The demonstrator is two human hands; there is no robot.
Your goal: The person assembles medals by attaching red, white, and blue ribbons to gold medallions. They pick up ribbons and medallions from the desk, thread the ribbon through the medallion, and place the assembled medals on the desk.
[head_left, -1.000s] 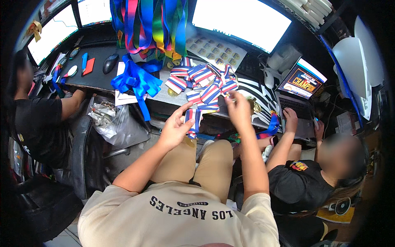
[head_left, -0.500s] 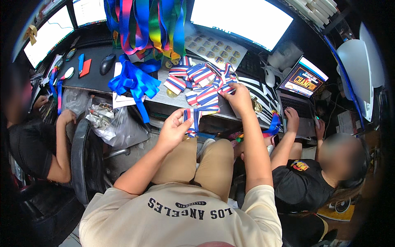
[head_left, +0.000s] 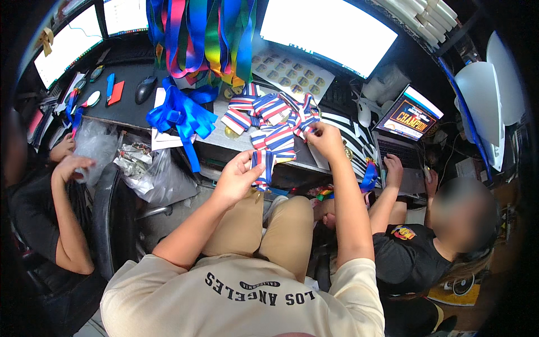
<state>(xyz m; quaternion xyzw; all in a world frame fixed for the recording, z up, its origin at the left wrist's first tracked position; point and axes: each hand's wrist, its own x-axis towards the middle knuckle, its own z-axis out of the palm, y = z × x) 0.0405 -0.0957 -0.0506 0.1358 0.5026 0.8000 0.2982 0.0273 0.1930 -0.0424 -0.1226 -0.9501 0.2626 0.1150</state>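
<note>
Between the thumb and fingers of my left hand (head_left: 238, 178) is a folded red, white and blue striped medal ribbon (head_left: 263, 167), held above my lap at the desk edge. A small gold-coloured piece shows beneath it. My right hand (head_left: 328, 143) is closed in a pinch at the right side of a heap of striped ribbons (head_left: 272, 135); its fingertips grip a strip there. The ribbons in the heap are bundled and overlap, with a gold medal (head_left: 231, 133) partly showing at its left.
Blue ribbons (head_left: 182, 112) lie left of the heap, below hanging multicoloured ribbons (head_left: 205, 39). A sheet of round stickers (head_left: 292, 73) sits behind. One person (head_left: 415, 247) uses a laptop (head_left: 407, 121) at right; another (head_left: 67, 224) sits at left near plastic bags (head_left: 163, 174).
My right hand has shifted slightly down at the heap, fingers still pinched. My left hand keeps its folded ribbon. The person at left has raised a forearm and moved their hands.
</note>
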